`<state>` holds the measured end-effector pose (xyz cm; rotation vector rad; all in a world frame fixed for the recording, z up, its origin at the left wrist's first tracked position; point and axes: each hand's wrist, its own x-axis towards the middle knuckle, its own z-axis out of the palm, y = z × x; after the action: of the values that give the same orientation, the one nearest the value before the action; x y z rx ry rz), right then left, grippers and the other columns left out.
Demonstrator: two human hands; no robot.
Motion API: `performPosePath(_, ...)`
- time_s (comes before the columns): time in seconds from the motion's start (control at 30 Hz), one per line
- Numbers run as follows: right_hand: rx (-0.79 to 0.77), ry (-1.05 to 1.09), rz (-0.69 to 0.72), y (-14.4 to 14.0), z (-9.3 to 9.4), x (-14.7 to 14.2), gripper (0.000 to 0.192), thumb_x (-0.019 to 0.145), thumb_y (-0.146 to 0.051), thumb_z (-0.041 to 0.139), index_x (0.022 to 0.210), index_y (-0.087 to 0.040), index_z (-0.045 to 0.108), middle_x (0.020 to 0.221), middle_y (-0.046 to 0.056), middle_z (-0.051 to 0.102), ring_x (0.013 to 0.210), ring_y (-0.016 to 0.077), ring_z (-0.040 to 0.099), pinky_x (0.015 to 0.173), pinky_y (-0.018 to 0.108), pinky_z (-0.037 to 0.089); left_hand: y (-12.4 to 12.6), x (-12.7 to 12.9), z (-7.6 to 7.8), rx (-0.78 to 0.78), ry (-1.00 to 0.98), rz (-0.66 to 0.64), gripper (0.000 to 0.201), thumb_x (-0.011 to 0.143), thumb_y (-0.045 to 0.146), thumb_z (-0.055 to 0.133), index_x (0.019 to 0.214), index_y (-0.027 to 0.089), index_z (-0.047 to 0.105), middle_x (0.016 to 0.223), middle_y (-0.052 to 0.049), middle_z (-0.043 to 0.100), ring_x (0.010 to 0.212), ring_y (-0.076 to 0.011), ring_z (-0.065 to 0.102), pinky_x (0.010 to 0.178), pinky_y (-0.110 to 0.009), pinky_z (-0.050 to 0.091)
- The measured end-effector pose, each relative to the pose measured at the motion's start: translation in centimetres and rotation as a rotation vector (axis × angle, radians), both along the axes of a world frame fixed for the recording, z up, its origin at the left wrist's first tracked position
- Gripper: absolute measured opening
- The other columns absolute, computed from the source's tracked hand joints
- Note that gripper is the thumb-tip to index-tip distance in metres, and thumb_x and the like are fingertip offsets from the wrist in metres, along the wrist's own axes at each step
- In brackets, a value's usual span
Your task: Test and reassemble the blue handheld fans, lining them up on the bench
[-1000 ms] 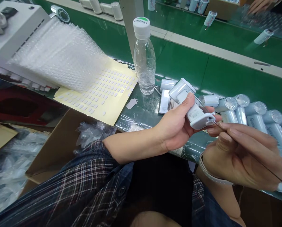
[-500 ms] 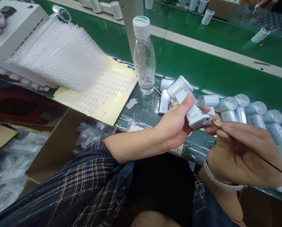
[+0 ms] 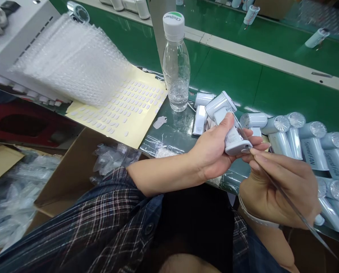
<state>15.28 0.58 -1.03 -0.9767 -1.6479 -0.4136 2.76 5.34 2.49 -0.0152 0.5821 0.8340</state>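
My left hand is closed around a pale blue-white handheld fan, thumb along its handle, with the rounded base turned toward my right hand. In my right hand, thumb and fingers pinch slim metal tweezers, whose long end sticks out at the lower right. The tweezers' tip is at the fan's base, beside a small hole; my fingers partly hide the contact. A yellow sheet of small whitish oval stickers lies to the left, partly under bubble wrap.
A clear water bottle stands beyond my left hand. Several similar fans lie in rows at the right. A cardboard box and plastic bags are below the table edge. Behind runs a green conveyor belt.
My right hand has shifted left and in toward the fan's base, and more of the tweezers shows at the lower right. The fan is tilted slightly differently in my left hand.
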Motion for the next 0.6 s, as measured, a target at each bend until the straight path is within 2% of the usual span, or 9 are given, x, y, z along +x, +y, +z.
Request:
performPosePath(0.2, -0.178, -0.008, -0.083, -1.5, 0.5, -1.0, 0.013, 0.091, -0.012, 0.081, 0.093, -0.023, 0.074, 0.089, 0.003, 0.083, 0.074, 0.0228, 0.083, 0.067, 0.032, 0.070, 0.1, -0.1, 0.3, -0.052, -0.009, -0.033, 0.059, 0.114, 0.040, 0.032, 0.072, 0.011, 0.063, 0.065, -0.007, 0.067, 0.064, -0.0165, 0.071, 0.064, -0.025, 0.055)
performPosePath(0.27, -0.142, 0.023, -0.112, -1.7, 0.5, -1.5, 0.010, 0.093, -0.015, 0.080, 0.093, -0.024, 0.074, 0.089, 0.003, 0.083, 0.072, 0.0227, 0.082, 0.065, 0.033, 0.070, 0.1, -0.1, 0.3, -0.084, -0.005, -0.033, 0.058, 0.113, 0.042, 0.036, 0.074, 0.011, 0.065, 0.065, -0.007, 0.066, 0.064, -0.0172, 0.071, 0.065, -0.026, 0.055)
performPosePath(0.43, -0.094, -0.004, -0.132, -1.2, -0.1, -2.2, 0.005, 0.096, -0.017, 0.076, 0.096, -0.023, 0.075, 0.091, 0.004, 0.083, 0.071, 0.0221, 0.082, 0.065, 0.034, 0.070, 0.0, 0.0, -0.4, -0.114, 0.000, 0.020, 0.043, 0.105, 0.049, 0.059, 0.091, 0.011, 0.071, 0.069, -0.006, 0.068, 0.067, -0.0184, 0.072, 0.069, -0.028, 0.057)
performPosePath(0.6, -0.069, 0.012, -0.092, -0.9, -0.3, -2.4, 0.013, 0.090, -0.006, 0.079, 0.094, -0.017, 0.075, 0.089, 0.006, 0.083, 0.071, 0.0203, 0.081, 0.066, 0.029, 0.068, 0.1, 0.0, -0.7, -0.129, 0.024, 0.062, 0.045, 0.109, 0.044, 0.051, 0.083, 0.011, 0.068, 0.068, -0.004, 0.066, 0.065, -0.0165, 0.071, 0.067, -0.026, 0.056)
